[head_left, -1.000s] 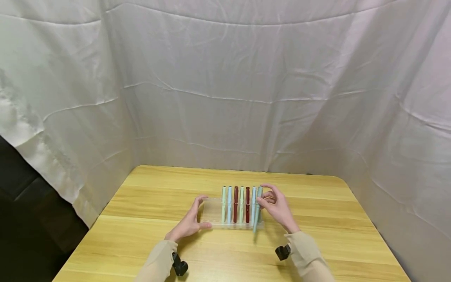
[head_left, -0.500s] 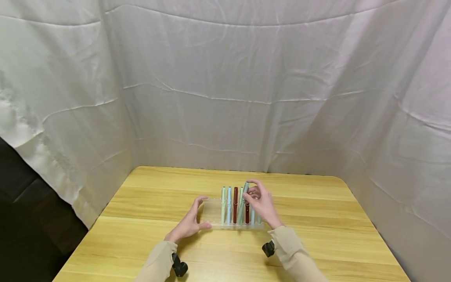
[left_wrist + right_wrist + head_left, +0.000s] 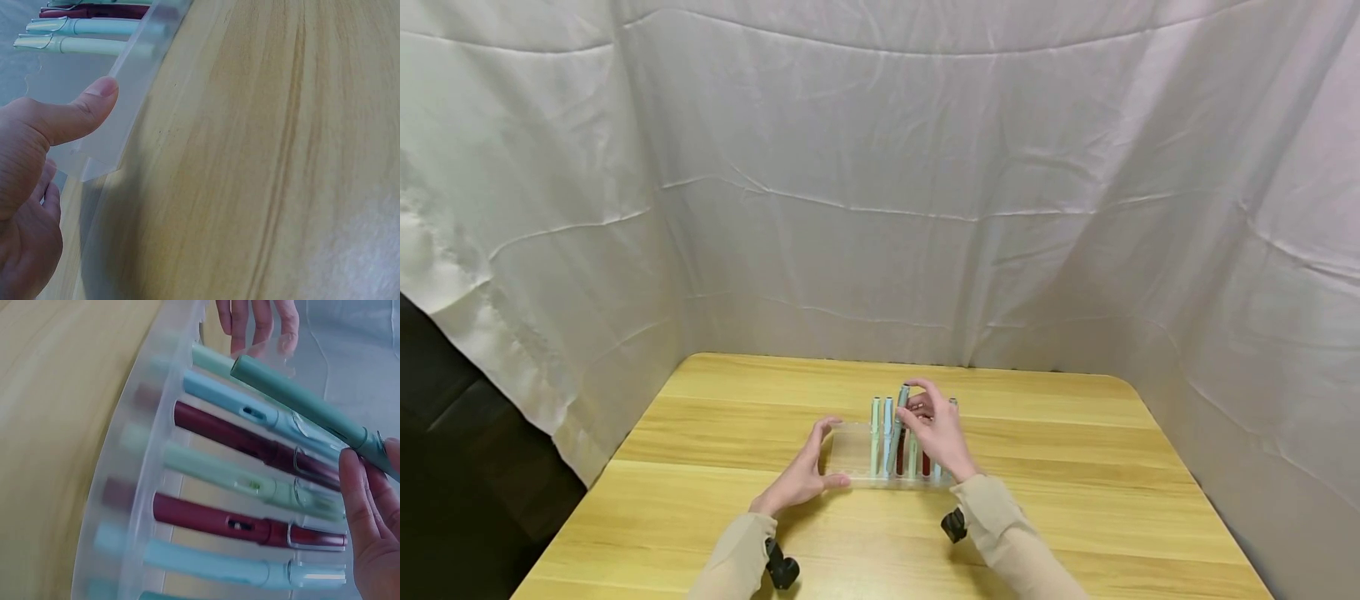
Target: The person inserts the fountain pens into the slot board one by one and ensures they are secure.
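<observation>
A clear plastic pen stand [image 3: 852, 446] holds a row of upright-leaning pens: a pale green pen [image 3: 212, 362], a light blue pen [image 3: 219, 397], dark red pens such as this red pen [image 3: 219, 515], and more pale green and blue ones. My left hand [image 3: 801, 471] grips the stand's left end, thumb [image 3: 87, 112] at the front lip and fingers behind. My right hand [image 3: 942, 433] pinches a teal pen [image 3: 294, 397] near its cap. That pen is tilted over the row, in front of the light blue and left red pens. The right hand hides several caps in the head view.
Another teal pen [image 3: 169, 595] sits at the row's right end. The stand rests on a wooden table [image 3: 737, 417]. Grey-white curtains [image 3: 880, 250] surround the table's back and sides. A dark surface [image 3: 460, 467] shows at the lower left.
My right hand has carried the teal pen leftward along the row, from the right end to over the left red pen. My left hand stays on the stand.
</observation>
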`<action>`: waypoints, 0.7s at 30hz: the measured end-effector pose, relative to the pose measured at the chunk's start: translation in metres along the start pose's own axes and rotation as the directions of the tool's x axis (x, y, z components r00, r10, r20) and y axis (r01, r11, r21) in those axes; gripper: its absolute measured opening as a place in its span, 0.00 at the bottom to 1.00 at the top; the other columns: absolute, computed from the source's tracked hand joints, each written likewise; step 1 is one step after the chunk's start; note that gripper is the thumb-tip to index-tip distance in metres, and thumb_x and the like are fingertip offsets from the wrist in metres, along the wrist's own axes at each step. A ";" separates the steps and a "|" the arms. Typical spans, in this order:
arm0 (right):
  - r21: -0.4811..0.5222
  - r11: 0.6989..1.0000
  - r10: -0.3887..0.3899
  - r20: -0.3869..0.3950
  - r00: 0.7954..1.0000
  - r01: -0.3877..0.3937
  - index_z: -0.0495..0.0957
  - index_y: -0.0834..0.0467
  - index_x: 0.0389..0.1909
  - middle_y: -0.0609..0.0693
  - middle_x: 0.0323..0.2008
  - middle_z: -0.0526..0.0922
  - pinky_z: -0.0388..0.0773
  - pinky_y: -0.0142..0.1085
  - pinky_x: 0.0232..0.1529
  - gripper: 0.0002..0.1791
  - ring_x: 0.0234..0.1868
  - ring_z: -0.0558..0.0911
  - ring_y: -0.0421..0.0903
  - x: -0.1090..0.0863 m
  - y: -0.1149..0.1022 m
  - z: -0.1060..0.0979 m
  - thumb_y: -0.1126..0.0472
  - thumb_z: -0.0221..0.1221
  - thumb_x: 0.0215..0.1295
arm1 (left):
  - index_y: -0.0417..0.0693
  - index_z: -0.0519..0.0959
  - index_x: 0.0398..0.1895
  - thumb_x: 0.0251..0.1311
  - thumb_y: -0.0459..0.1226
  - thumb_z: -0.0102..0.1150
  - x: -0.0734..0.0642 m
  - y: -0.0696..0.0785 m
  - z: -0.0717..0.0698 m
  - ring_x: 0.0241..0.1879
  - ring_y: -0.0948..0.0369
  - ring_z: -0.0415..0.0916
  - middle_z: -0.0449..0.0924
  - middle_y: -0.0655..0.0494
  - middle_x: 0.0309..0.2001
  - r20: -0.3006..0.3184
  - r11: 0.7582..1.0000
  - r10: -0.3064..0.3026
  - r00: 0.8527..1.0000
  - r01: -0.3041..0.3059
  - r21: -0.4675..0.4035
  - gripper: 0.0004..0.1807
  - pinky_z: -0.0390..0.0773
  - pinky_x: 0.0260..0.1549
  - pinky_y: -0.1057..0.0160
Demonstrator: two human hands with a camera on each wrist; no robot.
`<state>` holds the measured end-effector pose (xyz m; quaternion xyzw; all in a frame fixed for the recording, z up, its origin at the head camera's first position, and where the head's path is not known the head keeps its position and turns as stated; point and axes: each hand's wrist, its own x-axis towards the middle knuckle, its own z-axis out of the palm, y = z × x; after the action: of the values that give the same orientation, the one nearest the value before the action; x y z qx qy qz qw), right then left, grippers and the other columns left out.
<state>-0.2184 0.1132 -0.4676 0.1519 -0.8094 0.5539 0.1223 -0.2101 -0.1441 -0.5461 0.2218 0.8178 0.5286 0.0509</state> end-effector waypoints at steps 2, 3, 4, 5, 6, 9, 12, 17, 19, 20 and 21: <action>0.002 1.000 -0.008 -0.004 1.000 0.008 0.73 0.55 0.61 0.58 0.36 0.87 0.87 0.31 0.38 0.25 0.36 0.88 0.50 0.002 -0.002 0.004 0.67 0.66 0.63 | 0.42 0.52 0.76 0.50 0.33 0.75 0.000 0.000 0.000 0.79 0.37 0.45 0.53 0.38 0.78 0.000 1.000 0.000 1.000 0.000 0.002 0.53 0.44 0.75 0.29; -0.002 1.000 -0.010 -0.003 1.000 0.010 0.73 0.55 0.61 0.57 0.36 0.87 0.86 0.31 0.38 0.25 0.35 0.88 0.50 0.003 -0.003 0.006 0.68 0.66 0.63 | 0.42 0.52 0.76 0.50 0.33 0.75 0.000 0.001 0.000 0.79 0.37 0.45 0.52 0.38 0.78 0.001 1.000 -0.003 1.000 0.003 0.006 0.53 0.43 0.75 0.29; -0.003 1.000 -0.011 -0.002 1.000 0.011 0.73 0.55 0.61 0.58 0.36 0.87 0.86 0.30 0.38 0.25 0.35 0.87 0.50 0.004 -0.004 0.008 0.68 0.66 0.63 | 0.42 0.52 0.76 0.51 0.34 0.75 0.000 0.001 0.000 0.79 0.37 0.44 0.51 0.39 0.78 0.001 1.000 -0.005 1.000 0.005 0.009 0.53 0.43 0.76 0.30; -0.004 1.000 -0.013 0.000 1.000 0.013 0.73 0.54 0.61 0.58 0.37 0.87 0.86 0.30 0.38 0.25 0.36 0.87 0.50 0.005 -0.005 0.010 0.68 0.66 0.64 | 0.43 0.52 0.76 0.51 0.34 0.75 0.000 0.001 -0.001 0.79 0.37 0.44 0.51 0.39 0.79 0.001 1.000 -0.007 1.000 0.007 0.012 0.52 0.42 0.76 0.30; -0.005 1.000 -0.018 0.001 1.000 0.018 0.73 0.55 0.61 0.57 0.37 0.87 0.86 0.30 0.38 0.25 0.36 0.87 0.50 0.005 -0.005 0.012 0.68 0.65 0.64 | 0.43 0.52 0.76 0.51 0.34 0.75 0.000 0.001 -0.001 0.79 0.37 0.44 0.50 0.39 0.79 0.001 1.000 -0.006 1.000 0.006 0.013 0.52 0.43 0.76 0.30; -0.026 0.999 -0.044 0.011 0.999 0.045 0.73 0.55 0.62 0.57 0.37 0.87 0.86 0.30 0.38 0.24 0.36 0.88 0.50 0.006 -0.006 0.017 0.67 0.64 0.65 | 0.44 0.52 0.76 0.52 0.34 0.75 0.000 0.001 -0.001 0.79 0.38 0.44 0.50 0.39 0.79 0.002 1.000 -0.007 1.000 0.006 0.016 0.52 0.42 0.76 0.31; -0.027 0.998 -0.062 0.015 0.998 0.062 0.73 0.54 0.62 0.56 0.36 0.87 0.86 0.30 0.38 0.24 0.35 0.88 0.50 0.006 -0.005 0.024 0.66 0.64 0.66 | 0.43 0.51 0.76 0.52 0.34 0.74 0.000 0.001 -0.001 0.80 0.38 0.44 0.49 0.38 0.79 0.005 1.000 0.001 1.000 -0.002 0.017 0.52 0.42 0.77 0.31; -0.032 0.996 -0.085 0.008 0.996 0.085 0.72 0.53 0.61 0.56 0.36 0.88 0.86 0.29 0.38 0.24 0.34 0.88 0.48 0.006 -0.002 0.034 0.66 0.64 0.66 | 0.43 0.51 0.76 0.52 0.33 0.74 0.000 0.002 -0.002 0.79 0.37 0.44 0.49 0.38 0.79 0.006 1.000 0.004 1.000 -0.004 0.019 0.51 0.43 0.77 0.31; -0.048 0.994 -0.095 0.004 0.995 0.095 0.72 0.53 0.61 0.56 0.36 0.88 0.86 0.29 0.37 0.24 0.34 0.88 0.48 0.005 -0.002 0.037 0.66 0.65 0.66 | 0.43 0.51 0.76 0.52 0.33 0.74 0.000 0.002 -0.002 0.79 0.37 0.44 0.49 0.37 0.79 0.008 1.000 0.004 1.000 -0.004 0.020 0.51 0.44 0.77 0.32; -0.052 0.994 -0.094 0.004 0.996 0.094 0.72 0.53 0.61 0.56 0.36 0.88 0.86 0.29 0.37 0.24 0.34 0.88 0.48 0.005 -0.002 0.038 0.66 0.65 0.66 | 0.43 0.51 0.76 0.52 0.33 0.74 -0.001 0.002 -0.002 0.80 0.37 0.44 0.49 0.38 0.79 0.008 1.000 0.003 1.000 -0.004 0.021 0.51 0.44 0.77 0.32; -0.064 0.994 -0.093 0.007 0.996 0.093 0.72 0.53 0.61 0.56 0.36 0.88 0.86 0.28 0.36 0.24 0.34 0.88 0.48 0.005 -0.002 0.039 0.66 0.64 0.66 | 0.43 0.52 0.76 0.52 0.33 0.74 -0.001 0.002 -0.002 0.79 0.37 0.44 0.49 0.37 0.79 0.009 1.000 0.004 1.000 -0.004 0.022 0.51 0.44 0.77 0.32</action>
<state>-0.2232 0.0752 -0.4777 0.1866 -0.8191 0.5209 0.1513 -0.2093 -0.1453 -0.5432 0.2262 0.8230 0.5185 0.0510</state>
